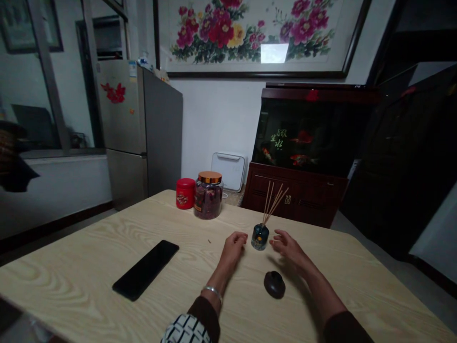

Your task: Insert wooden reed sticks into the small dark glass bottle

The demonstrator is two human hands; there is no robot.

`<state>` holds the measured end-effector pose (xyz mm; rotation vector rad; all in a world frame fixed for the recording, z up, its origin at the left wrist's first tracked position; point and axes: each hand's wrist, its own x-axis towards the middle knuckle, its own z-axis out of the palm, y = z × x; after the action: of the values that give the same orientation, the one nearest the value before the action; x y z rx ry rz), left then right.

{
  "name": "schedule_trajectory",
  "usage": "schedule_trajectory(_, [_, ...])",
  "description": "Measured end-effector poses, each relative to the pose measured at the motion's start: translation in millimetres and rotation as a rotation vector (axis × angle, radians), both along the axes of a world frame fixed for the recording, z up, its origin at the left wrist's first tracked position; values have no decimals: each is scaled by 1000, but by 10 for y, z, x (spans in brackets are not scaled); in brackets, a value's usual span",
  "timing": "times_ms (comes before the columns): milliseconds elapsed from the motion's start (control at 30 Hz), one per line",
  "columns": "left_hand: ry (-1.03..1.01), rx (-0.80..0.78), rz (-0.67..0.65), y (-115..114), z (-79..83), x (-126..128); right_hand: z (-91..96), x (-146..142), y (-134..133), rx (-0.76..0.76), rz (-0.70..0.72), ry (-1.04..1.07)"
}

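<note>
A reed diffuser stands upright on the table: a small dark blue glass bottle with several thin reed sticks fanning out of its neck. My left hand is just left of the bottle, its fingers loosely curled and nothing visible in them. On the other side, my right hand is held a little above the tabletop, with fingers apart and pointing at the bottle. Small gaps separate both hands from the glass. Nearer to me, below the right hand, lies a dark brown rounded lid-like object.
A black smartphone lies at the left of the wooden table. Toward the back edge stand a red canister and a glass jar with a copper-coloured lid. Beyond the table are a fridge and a fish tank.
</note>
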<state>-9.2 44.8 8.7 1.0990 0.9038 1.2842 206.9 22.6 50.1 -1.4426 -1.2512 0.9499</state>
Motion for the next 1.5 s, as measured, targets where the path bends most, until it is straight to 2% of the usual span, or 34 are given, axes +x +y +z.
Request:
schedule_trajectory(100, [116, 123, 4, 37, -200, 39, -292, -122, 336, 88, 20, -86])
schedule_trajectory(200, [230, 232, -28, 35, -271, 64, -441, -216, 521, 182, 134, -118])
schedule_trajectory(267, [264, 249, -59, 27, -282, 77, -473, -238, 520, 206, 167, -131])
schedule_trajectory(367, [292, 284, -98, 8, -270, 89, -420, -225, 350, 187, 225, -195])
schedule_trajectory(467, [319, 282, -164, -18, -234, 91, -273, -244, 123, 157, 314, -215])
schedule_trajectory(567, [339, 279, -210, -46, -189, 85, -118, -401, 6, 186, 263, -202])
schedule_trajectory(667, [335, 309, -222, -66, -166, 74, 40, -665, 26, 283, 252, -159])
schedule_trajectory(767, [348, 322, -198, -69, -177, 63, 341, -807, 102, 383, 141, 45])
schedule_trajectory(867, [342, 305, -197, -69, -193, 57, 766, -586, 163, 460, 0, 252])
schedule_trajectory(900, [339, 296, -201, -71, -194, 56, 877, -432, 169, 474, -50, 231])
schedule_trajectory(967, [342, 290, -206, -80, -184, 52, 962, -70, 135, 385, -144, 3])
schedule_trajectory(1033, [367, 293, -203, -93, -165, 46, 826, 267, 17, 197, -154, -439])
schedule_trajectory(1100, [409, 290, -202, -109, -147, 39, 515, 495, -177, 45, -84, -881])
schedule_trajectory(1167, [442, 288, -201, -125, -136, 33, 146, 590, -398, -127, -29, -1131])
schedule_trajectory(1233, [451, 291, -202, -139, -130, 27, -155, 583, -586, -194, 1, -1218])
schedule_trajectory(1300, [447, 298, -204, -150, -127, 21, -318, 534, -704, -152, 16, -1254])
schedule_trajectory(1367, [429, 298, -213, -157, -122, 16, -346, 490, -750, -65, 26, -1284])
schedule_trajectory(1433, [394, 294, -239, -158, -116, 14, -285, 461, -756, 12, 28, -1277])
schedule_trajectory(1500, [368, 289, -269, -155, -111, 17, -188, 423, -758, 74, 32, -1184])
